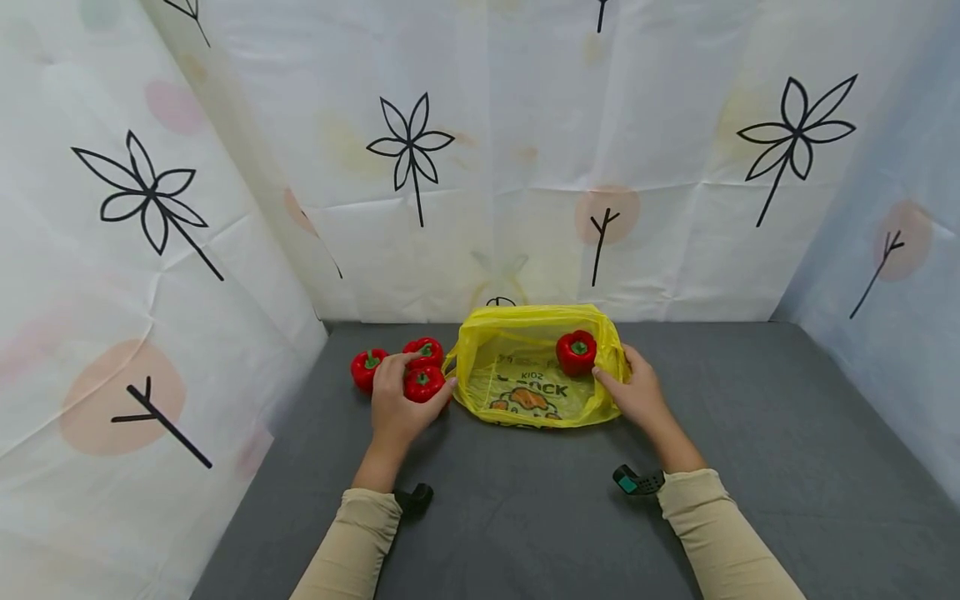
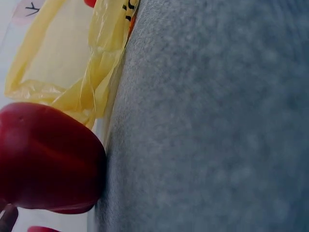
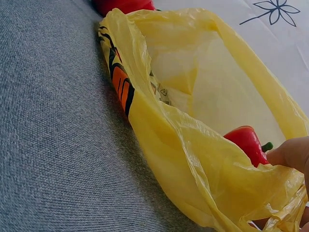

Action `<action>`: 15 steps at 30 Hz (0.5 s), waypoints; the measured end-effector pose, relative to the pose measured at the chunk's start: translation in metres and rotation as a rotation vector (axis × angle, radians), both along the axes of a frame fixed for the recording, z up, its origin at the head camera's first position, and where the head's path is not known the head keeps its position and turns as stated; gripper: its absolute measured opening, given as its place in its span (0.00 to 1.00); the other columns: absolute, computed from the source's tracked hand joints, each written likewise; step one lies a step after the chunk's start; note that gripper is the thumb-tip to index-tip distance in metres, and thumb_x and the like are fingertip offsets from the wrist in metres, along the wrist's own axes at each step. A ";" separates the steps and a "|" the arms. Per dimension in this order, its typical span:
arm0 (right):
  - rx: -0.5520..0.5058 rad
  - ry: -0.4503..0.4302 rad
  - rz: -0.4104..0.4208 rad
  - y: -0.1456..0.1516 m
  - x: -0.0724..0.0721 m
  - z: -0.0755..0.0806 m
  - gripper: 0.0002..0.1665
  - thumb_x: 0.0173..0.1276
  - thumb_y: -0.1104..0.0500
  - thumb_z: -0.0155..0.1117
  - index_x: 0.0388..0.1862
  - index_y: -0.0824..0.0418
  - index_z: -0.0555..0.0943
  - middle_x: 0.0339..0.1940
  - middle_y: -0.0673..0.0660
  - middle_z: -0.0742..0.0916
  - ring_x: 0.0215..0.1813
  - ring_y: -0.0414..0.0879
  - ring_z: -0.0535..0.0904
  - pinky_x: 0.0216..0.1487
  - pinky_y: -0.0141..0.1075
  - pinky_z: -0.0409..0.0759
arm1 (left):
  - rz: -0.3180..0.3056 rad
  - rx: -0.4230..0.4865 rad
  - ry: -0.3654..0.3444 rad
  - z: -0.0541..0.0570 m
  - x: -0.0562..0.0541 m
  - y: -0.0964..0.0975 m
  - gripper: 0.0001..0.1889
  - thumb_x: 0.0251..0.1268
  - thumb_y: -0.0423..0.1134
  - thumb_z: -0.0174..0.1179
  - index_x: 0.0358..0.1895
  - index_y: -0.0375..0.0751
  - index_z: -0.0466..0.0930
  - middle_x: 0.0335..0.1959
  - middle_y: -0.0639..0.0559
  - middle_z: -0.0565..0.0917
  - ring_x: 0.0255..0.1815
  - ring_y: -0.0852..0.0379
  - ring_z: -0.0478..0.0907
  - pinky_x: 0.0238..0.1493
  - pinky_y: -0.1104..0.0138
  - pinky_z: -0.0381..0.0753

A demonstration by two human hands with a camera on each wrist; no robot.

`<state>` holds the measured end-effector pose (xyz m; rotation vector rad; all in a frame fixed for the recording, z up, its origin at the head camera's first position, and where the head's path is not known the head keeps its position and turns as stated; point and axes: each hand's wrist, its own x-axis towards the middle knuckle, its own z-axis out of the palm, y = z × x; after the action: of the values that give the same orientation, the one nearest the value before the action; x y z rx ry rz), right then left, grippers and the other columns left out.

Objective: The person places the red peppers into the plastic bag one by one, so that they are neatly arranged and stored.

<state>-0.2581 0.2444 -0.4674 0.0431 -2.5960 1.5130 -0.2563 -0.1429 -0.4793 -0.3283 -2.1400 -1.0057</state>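
A yellow plastic bag [image 1: 525,396] with printed lettering lies on the table, its mouth wide and facing me. Inside, toward the right, is a red bell pepper [image 1: 577,354] with a green stem. My right hand [image 1: 641,392] pinches the bag's right edge, thumb [image 3: 289,153] inside near that pepper. Left of the bag, several bell peppers sit in a cluster. My left hand [image 1: 397,408] has thumb and fingers around the front bell pepper [image 1: 423,384], which looms large in the left wrist view. Another pepper [image 1: 423,348] is just behind, and one [image 1: 366,367] stands to the left.
A dark grey cloth [image 1: 525,517] covers the table. White patterned sheets [image 1: 510,150] hang at the back and both sides. Each wrist wears a black strap device [image 1: 637,481].
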 end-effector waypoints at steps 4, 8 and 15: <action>0.003 -0.003 0.004 0.000 0.000 -0.001 0.43 0.80 0.53 0.64 0.83 0.70 0.59 0.78 0.73 0.71 0.75 0.68 0.72 0.73 0.63 0.74 | 0.009 0.002 -0.066 -0.003 0.002 -0.003 0.37 0.50 0.54 0.83 0.60 0.35 0.81 0.58 0.41 0.83 0.62 0.43 0.77 0.60 0.42 0.85; 0.004 -0.003 0.007 0.000 0.000 -0.001 0.44 0.80 0.52 0.64 0.84 0.70 0.59 0.79 0.73 0.71 0.75 0.69 0.71 0.73 0.63 0.74 | 0.002 -0.001 -0.119 -0.003 0.003 -0.004 0.37 0.51 0.54 0.82 0.60 0.36 0.81 0.58 0.42 0.82 0.61 0.43 0.77 0.58 0.43 0.87; 0.012 0.003 0.010 0.000 -0.001 -0.001 0.43 0.81 0.51 0.64 0.84 0.70 0.59 0.78 0.73 0.72 0.74 0.69 0.73 0.72 0.63 0.75 | -0.007 -0.003 -0.215 -0.002 0.003 -0.008 0.35 0.51 0.49 0.82 0.60 0.39 0.79 0.57 0.43 0.80 0.61 0.43 0.76 0.59 0.43 0.86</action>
<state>-0.2588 0.2445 -0.4688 0.0600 -2.6063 1.4999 -0.2535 -0.1510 -0.4808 -0.2380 -2.3338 -1.0844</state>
